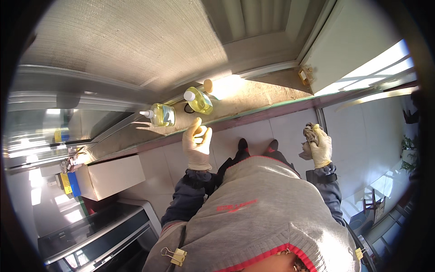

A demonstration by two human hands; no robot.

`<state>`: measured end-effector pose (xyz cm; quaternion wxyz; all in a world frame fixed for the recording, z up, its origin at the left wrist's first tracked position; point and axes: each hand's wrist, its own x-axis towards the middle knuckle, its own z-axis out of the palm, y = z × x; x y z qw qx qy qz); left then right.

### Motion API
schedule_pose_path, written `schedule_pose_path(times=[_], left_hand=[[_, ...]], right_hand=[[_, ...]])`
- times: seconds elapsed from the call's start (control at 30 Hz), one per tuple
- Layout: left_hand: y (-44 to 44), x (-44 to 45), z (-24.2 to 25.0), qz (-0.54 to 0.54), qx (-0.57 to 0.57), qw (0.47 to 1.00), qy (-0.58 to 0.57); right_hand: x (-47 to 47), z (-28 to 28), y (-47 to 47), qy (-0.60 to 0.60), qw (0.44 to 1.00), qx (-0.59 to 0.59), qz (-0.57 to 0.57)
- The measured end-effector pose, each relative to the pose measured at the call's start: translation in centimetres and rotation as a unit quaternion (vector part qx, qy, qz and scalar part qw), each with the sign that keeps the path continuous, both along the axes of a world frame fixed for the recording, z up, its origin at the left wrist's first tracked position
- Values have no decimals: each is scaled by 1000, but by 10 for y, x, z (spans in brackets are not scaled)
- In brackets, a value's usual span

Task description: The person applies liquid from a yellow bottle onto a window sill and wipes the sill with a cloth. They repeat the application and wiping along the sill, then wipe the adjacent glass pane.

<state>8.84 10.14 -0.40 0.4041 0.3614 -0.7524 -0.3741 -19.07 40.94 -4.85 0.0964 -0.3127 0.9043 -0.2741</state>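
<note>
My left hand (197, 146), in a pale cream glove, is raised before the window sill (258, 93). Its fingers are loosely curled and apart, and I see nothing in them. Just beyond its fingertips, on the sill, is a clear bottle of yellow liquid with a white cap (200, 101). Left of it is a second bottle of yellow liquid, with a pointed nozzle (162, 115). My right hand (321, 146), gloved alike, grips a crumpled grey-brown cloth (310, 134) above the tiled floor. Part of the cloth hangs below the fingers.
A window screen (136, 40) rises behind the sill. A round tan lid or stopper (208, 85) is near the bottles, and a small amber bottle (306, 75) is at the sill's right end. At left are a white box-like cabinet (114, 176) and a dark glass-topped appliance (98, 234).
</note>
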Motion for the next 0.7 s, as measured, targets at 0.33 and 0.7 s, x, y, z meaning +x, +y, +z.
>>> schedule_pose_path(times=[0.33,0.7], left_hand=[[-96,-37,8,-99,-14,988,-120],[-111,-31,-18,-92,-63,987,-115]], right_hand=[[1,14,-19,16,996,-81,39],[6,49,-130,72,986,-120,90]])
